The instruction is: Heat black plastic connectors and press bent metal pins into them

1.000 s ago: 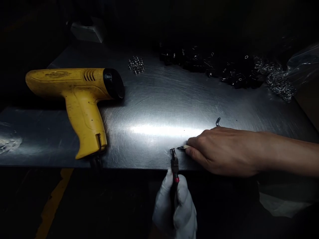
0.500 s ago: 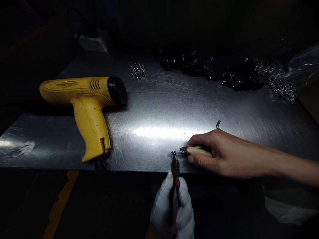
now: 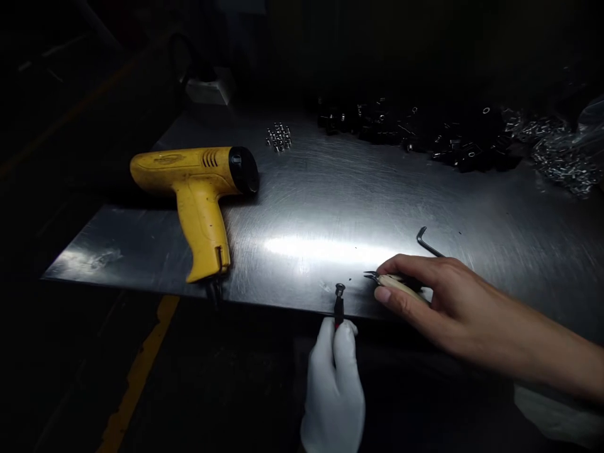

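The heat gun point(image 3: 201, 189) is yellow with a black nozzle end, lying on a silver-grey metal table point(image 3: 330, 207) whose surface is crossed with fine scratches and a bright white glare. The left hand point(image 3: 334, 390) wears a white glove and grips a black tool point(image 3: 338, 306) with a red band and a silvery tip, while the bare right hand point(image 3: 438, 296) closes on small pliers point(image 3: 391, 283) with a cream handle and dark tips. At the back sit a cluster of shiny silver pieces point(image 3: 278, 136), a heap of black parts point(image 3: 425, 135), and a dark bent key point(image 3: 427, 242); a yellow stripe point(image 3: 136, 377) marks the dark floor.
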The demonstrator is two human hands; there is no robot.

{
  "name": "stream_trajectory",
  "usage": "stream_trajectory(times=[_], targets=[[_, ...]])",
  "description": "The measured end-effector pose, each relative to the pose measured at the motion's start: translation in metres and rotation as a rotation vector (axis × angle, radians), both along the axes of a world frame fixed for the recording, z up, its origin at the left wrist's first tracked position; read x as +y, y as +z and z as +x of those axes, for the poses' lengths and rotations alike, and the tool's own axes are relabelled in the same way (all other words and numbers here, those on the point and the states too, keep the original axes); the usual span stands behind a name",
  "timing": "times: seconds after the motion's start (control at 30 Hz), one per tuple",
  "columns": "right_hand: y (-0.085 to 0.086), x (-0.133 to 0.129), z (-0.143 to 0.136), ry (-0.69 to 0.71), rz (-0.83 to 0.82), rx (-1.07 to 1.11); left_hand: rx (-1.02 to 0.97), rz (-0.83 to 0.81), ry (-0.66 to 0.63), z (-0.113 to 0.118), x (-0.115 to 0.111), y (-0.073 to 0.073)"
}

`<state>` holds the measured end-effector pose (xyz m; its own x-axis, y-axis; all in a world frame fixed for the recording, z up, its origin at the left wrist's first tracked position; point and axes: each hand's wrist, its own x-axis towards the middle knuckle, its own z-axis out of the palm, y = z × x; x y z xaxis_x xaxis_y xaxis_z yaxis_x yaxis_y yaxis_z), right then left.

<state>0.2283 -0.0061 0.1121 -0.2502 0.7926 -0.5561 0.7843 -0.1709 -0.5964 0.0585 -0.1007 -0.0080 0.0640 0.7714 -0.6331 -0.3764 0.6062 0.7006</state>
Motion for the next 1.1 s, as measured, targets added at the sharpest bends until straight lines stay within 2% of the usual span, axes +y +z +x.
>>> stream_trajectory(times=[0.1,0.17,0.23,0.37,0.53,0.67,0.8,0.87,1.0,1.1], targets=[[-0.003,-0.009,-0.001,-0.054,-0.046,0.04,0.395,0.072,-0.049,0.011,0.0,0.009],[-0.004,-0.013,-0.002,-0.064,-0.034,0.045,0.481,0.136,-0.133,0.017,0.002,0.015],[-0.006,-0.016,-0.002,-0.052,-0.039,0.036,0.571,0.192,-0.151,0.021,0.003,0.019],[-0.007,-0.018,0.006,-0.044,-0.097,0.048,0.91,0.272,-0.147,0.029,0.001,0.014],[-0.005,-0.009,0.023,-0.045,-0.226,0.0,1.351,0.327,-0.363,0.03,0.002,0.007],[-0.005,-0.003,0.027,-0.006,-0.182,-0.068,1.51,0.334,-0.429,0.029,0.004,0.012],[-0.009,0.0,0.026,0.114,0.108,-0.174,1.639,0.325,-0.498,0.03,0.004,0.018],[-0.013,0.001,0.027,0.115,0.177,-0.154,1.715,0.346,-0.542,0.028,0.004,0.019],[-0.022,0.005,0.027,0.015,0.082,-0.037,1.843,0.454,-0.692,0.017,0.003,0.02],[-0.029,0.004,0.025,0.02,0.036,0.002,1.913,0.494,-0.797,0.009,0.005,0.024]])
